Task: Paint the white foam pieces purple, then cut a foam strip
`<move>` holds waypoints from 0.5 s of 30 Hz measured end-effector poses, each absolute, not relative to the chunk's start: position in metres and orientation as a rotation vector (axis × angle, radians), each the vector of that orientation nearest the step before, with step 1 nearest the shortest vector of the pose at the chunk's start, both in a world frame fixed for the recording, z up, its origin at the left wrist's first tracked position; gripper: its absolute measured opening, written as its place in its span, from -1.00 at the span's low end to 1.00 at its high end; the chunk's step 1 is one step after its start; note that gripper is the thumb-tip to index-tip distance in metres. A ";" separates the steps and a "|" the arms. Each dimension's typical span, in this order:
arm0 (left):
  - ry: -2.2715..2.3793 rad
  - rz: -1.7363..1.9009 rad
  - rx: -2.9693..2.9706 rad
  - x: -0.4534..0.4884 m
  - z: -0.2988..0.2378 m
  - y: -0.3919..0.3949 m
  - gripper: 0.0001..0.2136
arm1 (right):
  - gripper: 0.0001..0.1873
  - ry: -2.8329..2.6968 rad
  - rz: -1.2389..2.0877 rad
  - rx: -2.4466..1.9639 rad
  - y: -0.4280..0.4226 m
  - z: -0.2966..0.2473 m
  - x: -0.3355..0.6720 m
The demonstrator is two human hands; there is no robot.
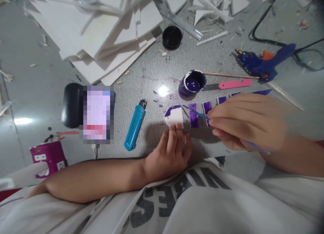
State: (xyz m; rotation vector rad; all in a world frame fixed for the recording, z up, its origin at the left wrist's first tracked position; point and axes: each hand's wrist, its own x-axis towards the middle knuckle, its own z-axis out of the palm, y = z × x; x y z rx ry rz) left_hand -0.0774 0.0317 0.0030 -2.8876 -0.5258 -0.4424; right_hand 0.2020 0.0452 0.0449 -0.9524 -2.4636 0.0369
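Observation:
A small white foam-board piece (174,115), curved at its left end, lies flat on the table with purple paint along its upper edge. The fingertips of my left hand (174,148) press on its lower edge and hold it down. Pinched in my right hand (246,121) is a thin blue paintbrush (199,114), its tip near the piece's upper right corner. Just right of the piece lies a purple-painted strip (193,115), and another painted strip (207,109) is beside my right fingers. Further painted pieces are partly hidden behind that hand. An open jar of purple paint (192,83) stands above.
A blue box cutter (135,127) lies left of my hands, beyond it a phone (97,114). Stacked white boards (101,58) fill the upper left. A black lid (172,37), a pink-handled knife (233,84) and a corded blue glue gun (263,62) lie farther off.

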 end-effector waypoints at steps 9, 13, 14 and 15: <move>-0.517 -0.429 -2.880 -0.077 0.003 0.031 -0.79 | -0.94 -2.501 0.102 -0.987 0.039 0.033 0.204; -0.525 -0.418 -2.879 -0.078 0.002 0.031 -0.80 | -0.97 -2.472 0.122 -0.991 0.038 0.036 0.208; -0.529 -0.415 -2.883 -0.078 0.002 0.031 -0.79 | -0.97 -2.465 0.145 -0.960 0.038 0.035 0.206; -0.529 -0.417 -2.889 -0.078 0.001 0.030 -0.78 | -0.97 -2.461 0.171 -0.932 0.038 0.034 0.203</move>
